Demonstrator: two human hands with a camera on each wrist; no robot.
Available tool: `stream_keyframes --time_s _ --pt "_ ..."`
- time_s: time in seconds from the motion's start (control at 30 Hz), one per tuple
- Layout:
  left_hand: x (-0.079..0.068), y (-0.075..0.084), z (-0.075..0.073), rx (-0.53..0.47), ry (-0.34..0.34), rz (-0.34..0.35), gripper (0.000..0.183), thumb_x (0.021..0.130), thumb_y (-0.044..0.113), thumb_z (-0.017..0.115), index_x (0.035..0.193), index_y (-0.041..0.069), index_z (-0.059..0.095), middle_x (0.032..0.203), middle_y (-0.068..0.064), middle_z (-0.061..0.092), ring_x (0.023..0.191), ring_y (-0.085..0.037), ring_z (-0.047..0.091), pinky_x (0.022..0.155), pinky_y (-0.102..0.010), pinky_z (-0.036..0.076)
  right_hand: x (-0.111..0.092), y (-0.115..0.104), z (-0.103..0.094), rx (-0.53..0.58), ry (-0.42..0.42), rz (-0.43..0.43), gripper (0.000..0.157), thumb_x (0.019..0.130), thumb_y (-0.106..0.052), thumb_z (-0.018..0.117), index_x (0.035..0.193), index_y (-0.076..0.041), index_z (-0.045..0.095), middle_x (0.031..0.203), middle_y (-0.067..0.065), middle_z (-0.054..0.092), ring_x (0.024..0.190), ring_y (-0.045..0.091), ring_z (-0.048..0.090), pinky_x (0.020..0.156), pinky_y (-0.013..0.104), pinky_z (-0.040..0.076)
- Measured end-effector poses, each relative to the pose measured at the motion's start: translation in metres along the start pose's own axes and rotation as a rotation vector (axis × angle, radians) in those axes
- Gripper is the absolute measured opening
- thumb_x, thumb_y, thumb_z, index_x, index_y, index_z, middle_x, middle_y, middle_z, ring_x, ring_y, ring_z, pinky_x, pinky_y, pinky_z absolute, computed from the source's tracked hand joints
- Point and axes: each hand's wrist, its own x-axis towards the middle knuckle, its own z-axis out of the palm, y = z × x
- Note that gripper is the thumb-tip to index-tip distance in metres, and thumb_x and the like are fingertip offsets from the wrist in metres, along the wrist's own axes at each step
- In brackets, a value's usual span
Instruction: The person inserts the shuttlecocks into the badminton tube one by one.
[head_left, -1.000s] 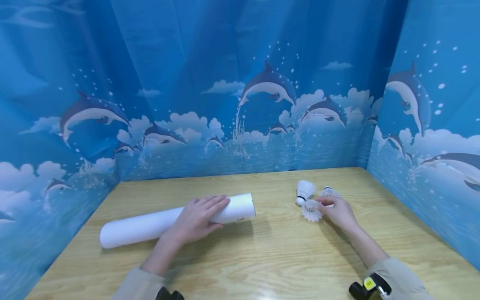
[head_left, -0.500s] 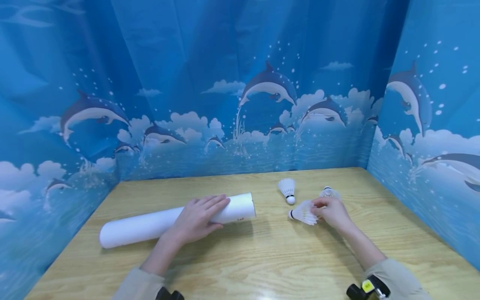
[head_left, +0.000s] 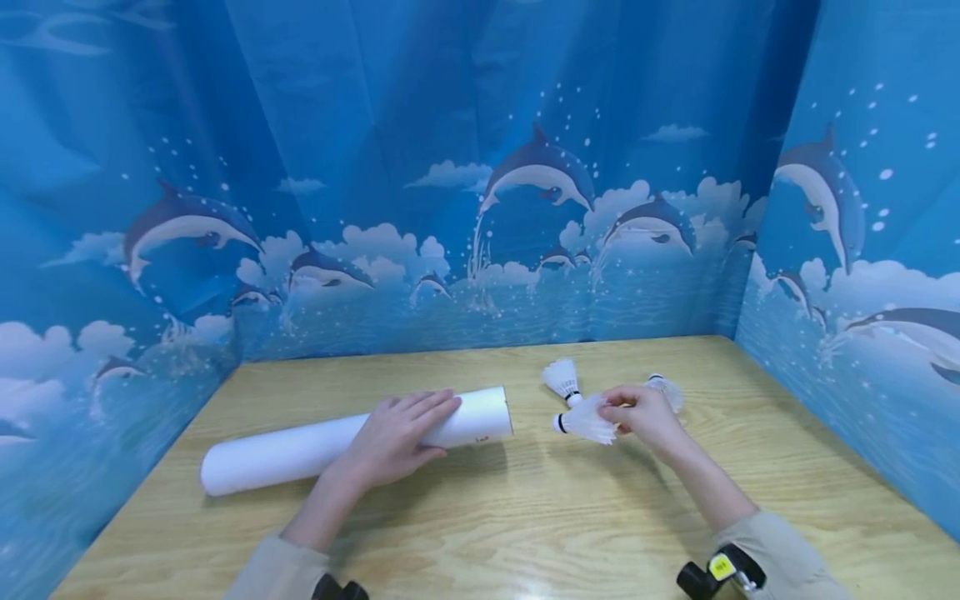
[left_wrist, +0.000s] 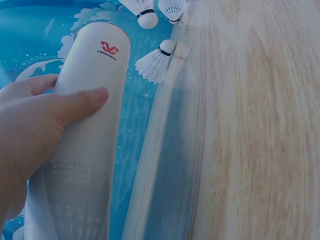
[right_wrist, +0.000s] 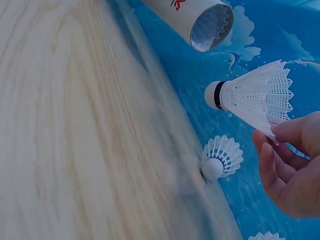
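Note:
My left hand (head_left: 397,437) grips a white shuttlecock tube (head_left: 292,450) lying on the table, its thumb across the printed side in the left wrist view. The tube's open end (right_wrist: 212,27) faces right, and a shuttlecock's skirt shows inside it. By the rim of its skirt, my right hand (head_left: 641,417) pinches a white shuttlecock (right_wrist: 260,95) between thumb and fingers. Its black-banded cork points left toward the tube, a short gap away. Just behind it on the table lies a second shuttlecock (head_left: 561,379). A third shuttlecock (head_left: 667,392) lies beyond my right hand, partly hidden by it.
The wooden table (head_left: 480,525) reaches back to a blue curtain (head_left: 420,167) printed with dolphins. Another curtain side (head_left: 862,333) closes off the right. Dark cameras sit on both wrists, the right one (head_left: 701,579) near the table's front.
My right hand has moved left with the pinched shuttlecock, which has swung until its cork points at the tube. The shuttlecock behind it has shifted left. My left hand and the tube stay put.

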Motion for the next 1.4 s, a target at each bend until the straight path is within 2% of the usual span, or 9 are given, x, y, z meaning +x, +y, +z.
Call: stream_keyframes --time_s 0.33,0.57,0.9,1.13,1.4 --pt "0.0 0.0 -0.001 -0.007 0.001 -0.001 0.077 0.071 0.035 0.08 0.138 0.017 0.046 0.136 -0.003 0.049 0.115 -0.024 0.053 0.085 -0.048 0.048 0.008 -0.014 0.021 0.185 -0.027 -0.028 0.023 0.082 0.003 0.064 0.1 0.016 0.059 0.078 0.003 0.064 0.065 0.008 0.054 0.055 0.023 0.05" --pt "-0.001 0.001 -0.001 -0.006 0.003 0.004 0.077 0.071 0.035 0.08 0.138 0.017 0.046 0.136 -0.003 0.049 0.115 -0.024 0.053 0.085 -0.048 0.048 0.01 -0.025 0.043 0.258 -0.034 -0.022 0.019 0.083 0.002 0.064 0.097 0.013 0.06 0.076 0.002 0.061 0.067 0.011 0.055 0.057 0.024 0.051" --pt "0.002 0.003 -0.003 -0.015 0.003 0.014 0.078 0.071 0.034 0.08 0.138 0.017 0.045 0.136 -0.004 0.05 0.115 -0.024 0.052 0.084 -0.048 0.048 0.015 -0.032 0.072 0.361 -0.042 -0.032 0.018 0.081 0.007 0.062 0.096 0.015 0.056 0.07 -0.001 0.061 0.064 0.009 0.055 0.053 0.022 0.049" --pt "0.003 0.003 -0.004 -0.015 -0.007 0.006 0.077 0.071 0.034 0.08 0.138 0.017 0.045 0.137 -0.003 0.049 0.116 -0.024 0.052 0.085 -0.048 0.048 0.016 -0.034 0.082 0.352 -0.016 -0.03 0.016 0.081 0.007 0.063 0.094 0.014 0.058 0.072 0.001 0.063 0.066 0.01 0.057 0.055 0.023 0.05" --pt "0.002 0.003 -0.005 -0.012 0.005 0.008 0.077 0.071 0.035 0.08 0.137 0.017 0.046 0.136 -0.003 0.05 0.115 -0.024 0.052 0.084 -0.048 0.048 0.011 -0.039 0.086 0.218 0.03 -0.073 0.013 0.082 0.002 0.065 0.093 0.009 0.066 0.081 0.007 0.066 0.07 0.011 0.056 0.056 0.024 0.05"
